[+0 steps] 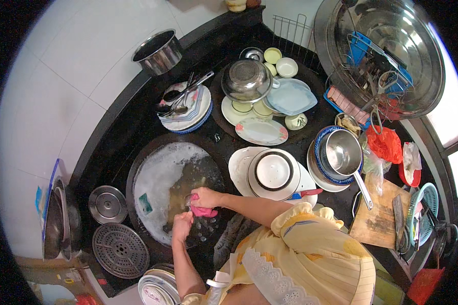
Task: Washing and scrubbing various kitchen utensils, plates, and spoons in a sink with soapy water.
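Note:
My right hand (207, 198) grips a pink cloth (203, 212) against a small shiny utensil (189, 199), which looks like a metal spoon. Its thin lower end is pinched in my left hand (182, 225). Both hands are above the right part of a large round wok-like basin (142, 221) filled with cloudy water and white suds. A green scouring pad (145, 203) floats on the foam at the left. The submerged bottom of the basin is mostly hidden.
Stacked plates with ladles and spoons (191, 95), a metal pot (158, 53) and a perforated steamer plate (121, 249) surround the basin. White bowls (273, 171), a saucepan (343, 150), a wooden cutting board (379, 213) and a cleaver (398, 217) lie to the right.

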`<state>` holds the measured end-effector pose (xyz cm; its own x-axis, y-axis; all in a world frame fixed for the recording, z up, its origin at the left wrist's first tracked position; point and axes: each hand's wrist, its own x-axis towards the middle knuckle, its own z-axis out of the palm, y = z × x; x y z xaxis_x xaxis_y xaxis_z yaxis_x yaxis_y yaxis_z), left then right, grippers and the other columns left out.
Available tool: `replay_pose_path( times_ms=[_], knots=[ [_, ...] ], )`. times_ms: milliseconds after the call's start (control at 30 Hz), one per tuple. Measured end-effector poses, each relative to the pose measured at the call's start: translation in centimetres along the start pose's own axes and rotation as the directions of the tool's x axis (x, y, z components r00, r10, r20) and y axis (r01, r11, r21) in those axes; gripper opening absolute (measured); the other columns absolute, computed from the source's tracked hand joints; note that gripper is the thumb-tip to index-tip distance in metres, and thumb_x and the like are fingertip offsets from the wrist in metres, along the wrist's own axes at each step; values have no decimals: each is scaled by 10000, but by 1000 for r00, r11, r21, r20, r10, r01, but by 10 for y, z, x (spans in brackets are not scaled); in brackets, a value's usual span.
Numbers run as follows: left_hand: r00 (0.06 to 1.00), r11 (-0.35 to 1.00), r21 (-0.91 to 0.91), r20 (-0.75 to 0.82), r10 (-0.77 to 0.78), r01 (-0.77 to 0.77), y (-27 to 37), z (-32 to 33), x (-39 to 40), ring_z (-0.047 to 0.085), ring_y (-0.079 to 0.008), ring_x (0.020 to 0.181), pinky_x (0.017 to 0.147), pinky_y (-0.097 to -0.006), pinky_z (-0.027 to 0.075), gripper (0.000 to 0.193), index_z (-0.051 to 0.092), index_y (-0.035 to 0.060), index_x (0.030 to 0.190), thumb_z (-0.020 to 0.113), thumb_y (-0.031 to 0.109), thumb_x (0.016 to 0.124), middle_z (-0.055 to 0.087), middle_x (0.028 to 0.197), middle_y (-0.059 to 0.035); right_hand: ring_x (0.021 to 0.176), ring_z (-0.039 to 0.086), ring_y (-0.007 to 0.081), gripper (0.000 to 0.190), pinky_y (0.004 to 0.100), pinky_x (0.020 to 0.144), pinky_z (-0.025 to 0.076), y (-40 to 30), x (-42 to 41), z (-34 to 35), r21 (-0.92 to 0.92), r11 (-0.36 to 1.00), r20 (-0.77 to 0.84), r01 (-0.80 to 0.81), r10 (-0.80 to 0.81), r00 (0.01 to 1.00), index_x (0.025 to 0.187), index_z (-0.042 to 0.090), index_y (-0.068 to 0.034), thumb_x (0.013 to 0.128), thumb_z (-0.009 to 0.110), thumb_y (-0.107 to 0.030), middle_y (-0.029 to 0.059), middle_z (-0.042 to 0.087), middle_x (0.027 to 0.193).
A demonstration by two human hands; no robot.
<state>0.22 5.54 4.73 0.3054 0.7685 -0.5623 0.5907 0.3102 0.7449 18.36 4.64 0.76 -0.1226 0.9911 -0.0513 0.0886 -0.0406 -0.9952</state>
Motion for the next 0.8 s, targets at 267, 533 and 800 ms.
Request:
replay_pose_path(
  times_ms=[267, 533, 800],
  knots=[
    [975, 649, 760, -115, 192, -38, 15, 7, -13, 567, -356, 743, 666, -437, 417, 379, 584, -17, 666, 470, 299, 840, 588, 720, -210, 767, 609, 333, 267, 416, 683, 489, -4, 2, -8, -703, 709, 193, 57, 112, 975, 821, 595, 12, 697, 564, -222, 177, 624, 811],
    [873, 657, 712, -457, 168, 247, 42, 12, -29, 573, -346, 810, 690, -434, 446, 311, 607, 11, 794, 479, 292, 836, 606, 814, -192, 790, 624, 286, 228, 407, 662, 500, -11, 3, 14, -798, 581, -190, -163, 15, 982, 891, 541, -34, 733, 530, -199, 181, 624, 805],
    [975, 608, -763, -183, 127, -222, 31, -2, -20, 387, -131, 414, 411, -297, 388, 283, 460, 69, 725, 402, 275, 911, 372, 497, -3, 771, 609, 332, 338, 446, 676, 484, -28, -24, 11, -867, 491, -61, 82, -269, 961, 956, 560, -2, 838, 418, -285, 219, 598, 925]
  ],
)
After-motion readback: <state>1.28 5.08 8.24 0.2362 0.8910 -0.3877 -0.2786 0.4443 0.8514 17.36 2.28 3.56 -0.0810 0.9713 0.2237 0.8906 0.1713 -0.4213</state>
